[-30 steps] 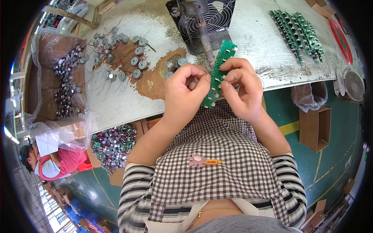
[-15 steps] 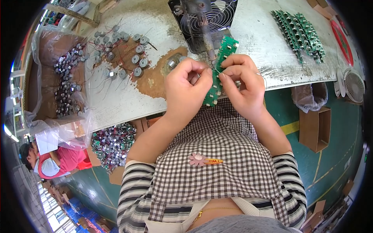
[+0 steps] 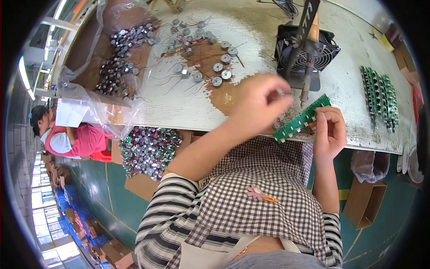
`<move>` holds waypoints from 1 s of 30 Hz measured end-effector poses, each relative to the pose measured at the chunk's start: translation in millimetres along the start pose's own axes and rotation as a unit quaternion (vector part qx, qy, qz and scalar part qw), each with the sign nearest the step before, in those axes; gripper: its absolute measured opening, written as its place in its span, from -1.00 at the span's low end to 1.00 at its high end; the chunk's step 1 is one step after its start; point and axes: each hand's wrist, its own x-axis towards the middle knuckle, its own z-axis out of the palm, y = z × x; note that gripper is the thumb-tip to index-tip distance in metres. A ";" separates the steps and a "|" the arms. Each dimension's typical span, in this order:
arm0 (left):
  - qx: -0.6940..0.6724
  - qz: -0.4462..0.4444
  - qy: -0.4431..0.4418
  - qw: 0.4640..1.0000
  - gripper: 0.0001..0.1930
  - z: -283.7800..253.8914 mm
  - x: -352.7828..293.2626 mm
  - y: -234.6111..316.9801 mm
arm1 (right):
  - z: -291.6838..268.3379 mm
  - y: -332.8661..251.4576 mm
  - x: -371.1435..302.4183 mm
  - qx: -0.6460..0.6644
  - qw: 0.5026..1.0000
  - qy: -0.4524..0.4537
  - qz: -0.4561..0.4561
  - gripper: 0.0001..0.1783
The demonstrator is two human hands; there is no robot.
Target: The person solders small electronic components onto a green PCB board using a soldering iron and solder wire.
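Observation:
My right hand [image 3: 330, 134] pinches the upper right end of a long green circuit board [image 3: 298, 123] between thumb and fingers. The board, with a row of small white connectors, slants over the table's front edge. My left hand [image 3: 264, 101] is smeared by motion above the table, left of the board, its fingers curved. A small silvery part [image 3: 281, 92] shows between its thumb and fingers; whether it is gripped I cannot tell. Just beyond the board, the tip of a soldering iron [image 3: 306, 87] points down from its stand.
A black fan [image 3: 329, 49] stands behind the iron. Small wired motors [image 3: 218, 67] lie at left beside a lined carton of metal parts [image 3: 85, 54]. Stacked green boards [image 3: 378, 96] sit at right. Below the table are a heap of motors [image 3: 150, 152] and a carton [image 3: 365, 204]. A seated person [image 3: 74, 136] is at far left.
The view has swung, shifting the table rightward in the picture. My left hand has come away from the board, which is tilted further over; my right hand has stayed on it near its upper end.

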 end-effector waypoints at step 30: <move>0.014 -0.125 0.236 0.964 -0.75 -161.6 71.2 -51.4 | 4.2 3.9 1.5 0.034 0.997 0.008 0.069 -0.91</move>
